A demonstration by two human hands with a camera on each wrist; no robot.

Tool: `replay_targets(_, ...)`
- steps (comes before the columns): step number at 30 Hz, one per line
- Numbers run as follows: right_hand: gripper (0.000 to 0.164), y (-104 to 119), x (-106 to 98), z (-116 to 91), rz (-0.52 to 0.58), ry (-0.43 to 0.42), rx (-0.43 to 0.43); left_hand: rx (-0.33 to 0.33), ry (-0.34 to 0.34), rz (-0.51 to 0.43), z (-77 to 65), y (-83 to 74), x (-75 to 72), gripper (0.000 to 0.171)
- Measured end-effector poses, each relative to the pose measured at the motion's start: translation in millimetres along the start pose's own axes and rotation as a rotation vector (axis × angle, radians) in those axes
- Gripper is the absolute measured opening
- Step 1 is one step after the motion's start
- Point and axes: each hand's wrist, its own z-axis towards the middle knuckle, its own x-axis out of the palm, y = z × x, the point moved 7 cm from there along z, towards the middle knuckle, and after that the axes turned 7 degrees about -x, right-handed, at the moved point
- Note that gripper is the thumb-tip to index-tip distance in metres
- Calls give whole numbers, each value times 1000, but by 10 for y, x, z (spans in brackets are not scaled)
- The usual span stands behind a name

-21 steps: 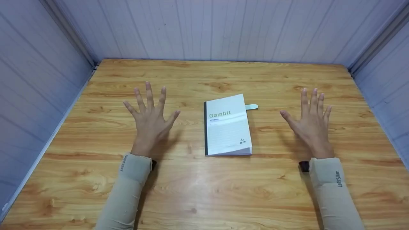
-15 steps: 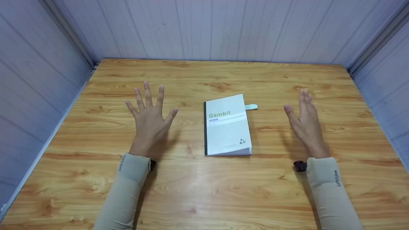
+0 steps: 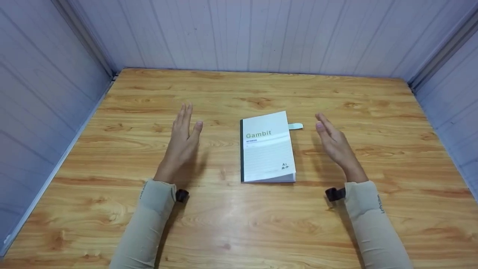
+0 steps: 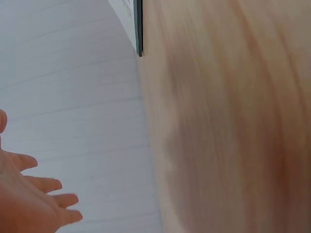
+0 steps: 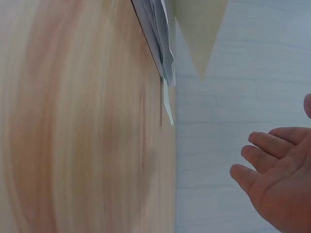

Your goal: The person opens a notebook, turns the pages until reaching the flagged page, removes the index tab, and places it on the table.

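A white notebook (image 3: 267,149) with a dark spine and "Gambit" on its cover lies on the wooden table, its cover lifted a little along the right side. From its right edge a pale green tab (image 3: 296,126) sticks out. To the left of the notebook my left hand (image 3: 182,144) hovers with straight fingers, palm turned inward, touching nothing. On the other side my right hand (image 3: 338,145) mirrors it, nearer to the tab and also apart from the notebook. The right wrist view shows the raised cover (image 5: 201,34) and loose page edges (image 5: 163,39).
The wooden table (image 3: 224,231) spreads around the notebook on all sides. Pale panelled walls (image 3: 239,33) stand behind it and at left and right. A small dark wrist camera (image 3: 182,195) sits on the left cuff, another dark camera (image 3: 332,194) on the right one.
Both hands have turned from palms down with spread fingers to palms facing inward. The right hand has moved left toward the notebook, the left hand slightly right. The notebook has stayed in place.
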Motion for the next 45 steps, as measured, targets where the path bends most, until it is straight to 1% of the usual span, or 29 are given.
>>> replay_targets(3, 67, 0, 141, 43, 2, 60, 13, -6, 71, -81, 8, 22, 65, 68)
replay_targets(6, 66, 19, 269, 83, 6, 115, 5, -12, 114, -124, 17, 48, 112, 67)
replay_targets(9, 66, 42, 375, 108, 0, 165, 2, -24, 138, -162, 20, 69, 142, 65)
replay_targets(14, 68, 54, 477, 118, 0, 219, 45, -26, 176, -200, 11, 56, 183, 65)
replay_targets(17, 70, 62, 510, 109, 14, 234, 63, -17, 188, -215, 5, 40, 196, 65)
replay_targets(21, 70, 80, 545, 100, 24, 240, 51, -16, 192, -226, 5, 38, 204, 65)
replay_targets(30, 68, 242, 592, 85, 53, 229, -32, -11, 194, -243, -9, 40, 216, 61)
replay_targets(34, 63, 374, 609, 62, 47, 234, -116, 7, 194, -253, -16, 8, 225, 63)
replay_targets(39, 58, 536, 659, 17, 23, 264, -211, 19, 203, -260, -21, -39, 241, 65)
replay_targets(45, 62, 719, 763, -17, -8, 304, -312, 50, 213, -260, -24, -123, 247, 63)
